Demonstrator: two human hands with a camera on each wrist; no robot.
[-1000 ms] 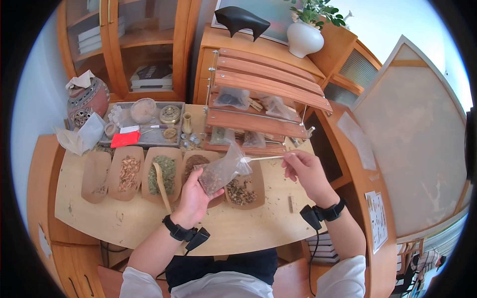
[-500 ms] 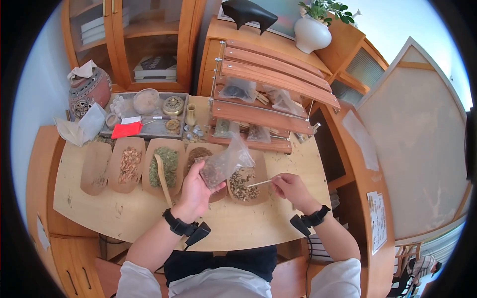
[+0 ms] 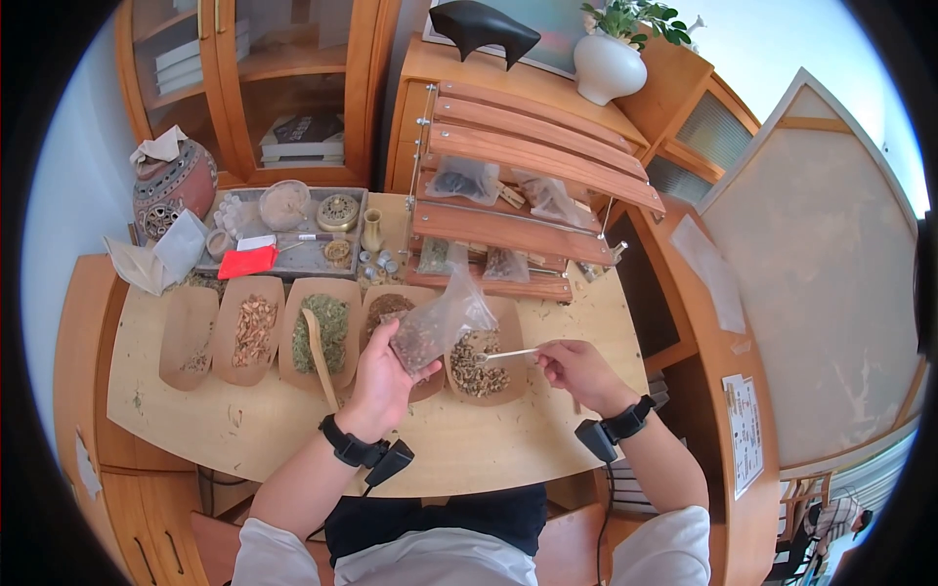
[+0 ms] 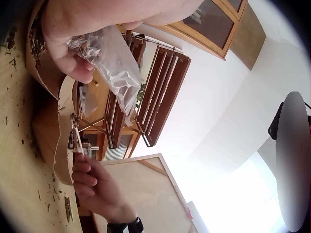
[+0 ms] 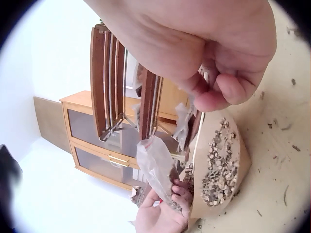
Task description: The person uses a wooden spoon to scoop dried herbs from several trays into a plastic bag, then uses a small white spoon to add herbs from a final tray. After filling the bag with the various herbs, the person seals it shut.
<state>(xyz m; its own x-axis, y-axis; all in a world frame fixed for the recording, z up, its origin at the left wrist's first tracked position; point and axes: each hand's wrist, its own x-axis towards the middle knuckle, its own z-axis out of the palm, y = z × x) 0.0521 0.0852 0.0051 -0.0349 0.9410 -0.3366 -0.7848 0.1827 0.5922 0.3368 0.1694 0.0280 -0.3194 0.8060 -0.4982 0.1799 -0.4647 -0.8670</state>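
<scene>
A clear plastic bag with brownish dried bits at its bottom lies in my left hand, held between thumb and fingers, its mouth turned up and to the right. My right hand pinches the thin handle of a small pale spoon. The spoon's tip is over the dried pieces in the rightmost paper tray. In the right wrist view, the spoon stretches from thumb and forefinger along the tray, and the bag shows beyond it.
More paper trays of dried herbs stand leftward, one with a wooden scoop in it. Behind them are a grey tray of small vessels and a slatted wooden rack holding bags. A wooden clothespin lies at the right.
My right hand has brought the spoon from the bag's mouth down to the rightmost tray, then shifted its tip slightly left and up. My left hand still holds the bag.
</scene>
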